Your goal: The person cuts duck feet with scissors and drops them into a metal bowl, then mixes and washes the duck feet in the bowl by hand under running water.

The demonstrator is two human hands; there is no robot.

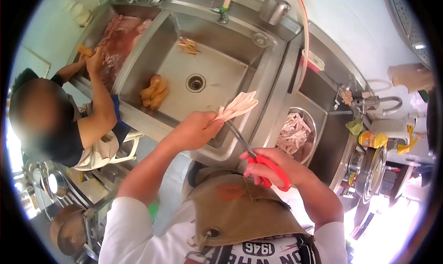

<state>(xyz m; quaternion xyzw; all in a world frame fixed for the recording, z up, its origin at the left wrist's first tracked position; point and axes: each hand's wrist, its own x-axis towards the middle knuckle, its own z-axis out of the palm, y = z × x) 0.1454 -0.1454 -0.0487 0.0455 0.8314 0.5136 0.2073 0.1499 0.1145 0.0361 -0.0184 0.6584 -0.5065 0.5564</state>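
Mid-frame, the left hand [199,129] pinches pale strips [239,106], the right hand [278,158] grips scissors [241,139] — a slip this close could nick fingers.

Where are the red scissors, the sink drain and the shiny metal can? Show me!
Red scissors [278,169]: head view, on the handle.
Sink drain [196,83]: head view, at its centre.
Metal can [274,9]: head view, on its side.
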